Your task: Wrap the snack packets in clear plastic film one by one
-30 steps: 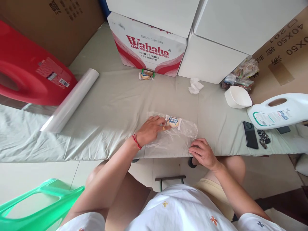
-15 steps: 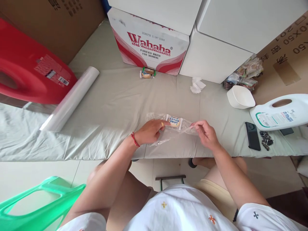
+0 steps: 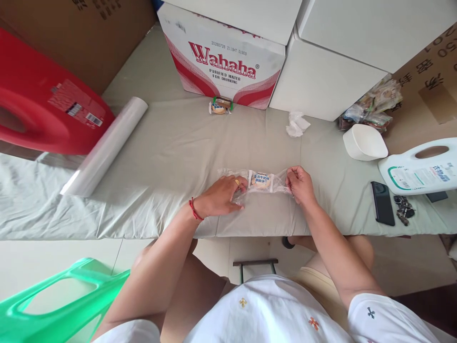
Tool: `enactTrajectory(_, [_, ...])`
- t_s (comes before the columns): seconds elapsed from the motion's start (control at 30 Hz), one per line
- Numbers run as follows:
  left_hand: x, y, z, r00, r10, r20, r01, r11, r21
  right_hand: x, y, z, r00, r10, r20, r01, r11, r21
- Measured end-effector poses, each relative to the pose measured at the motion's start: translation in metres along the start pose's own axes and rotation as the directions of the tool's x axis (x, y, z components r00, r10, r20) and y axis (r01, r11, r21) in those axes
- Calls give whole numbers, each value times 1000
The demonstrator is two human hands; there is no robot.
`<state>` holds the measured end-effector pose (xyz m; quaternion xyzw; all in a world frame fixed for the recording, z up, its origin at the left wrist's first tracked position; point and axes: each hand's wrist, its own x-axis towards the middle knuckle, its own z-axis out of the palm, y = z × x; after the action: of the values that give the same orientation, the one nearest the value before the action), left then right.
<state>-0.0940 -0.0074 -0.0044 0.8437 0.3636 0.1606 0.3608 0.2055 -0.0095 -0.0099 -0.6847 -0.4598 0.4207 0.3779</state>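
A small packaged biscuit (image 3: 260,180) with blue print lies on the grey cloth-covered table (image 3: 167,157), wrapped in a sheet of clear plastic film (image 3: 276,183). My left hand (image 3: 220,196), with a ring and a red wrist string, presses on the film at the packet's left end, fingers curled. My right hand (image 3: 299,183) pinches the film at the packet's right end. The film is folded over the packet between the two hands.
A roll of clear film (image 3: 103,147) lies at the left by a red jug (image 3: 43,112). A Wahaha box (image 3: 224,62), a second biscuit packet (image 3: 219,105), crumpled tissue (image 3: 296,125), white bowl (image 3: 364,143), white jug (image 3: 421,166), phone (image 3: 382,209) and keys (image 3: 403,213) lie around.
My right hand moved from the table's near edge up to the packet, lifting the film's right side and folding it over the biscuit. My left hand stayed on the packet's left end.
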Motion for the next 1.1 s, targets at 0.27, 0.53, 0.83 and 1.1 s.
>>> enactTrajectory(0.27, [23,1,2,889,-345,-301,310,938,-158,0,2,0,999,23,-26,-24,999,-32])
enactTrajectory(0.53, [19,3,23,752,-430,-500,550,827,117,-6,17,-17,948,-314,-52,239,811,-534])
enactTrajectory(0.83, [12,1,14,638,-341,-690,557,824,107,-13,24,-31,933,-337,126,338,698,-632])
enactTrajectory(1.1, [18,26,33,862,160,-480,23,936,352,-20,9,-33,948,-236,214,317,765,-561])
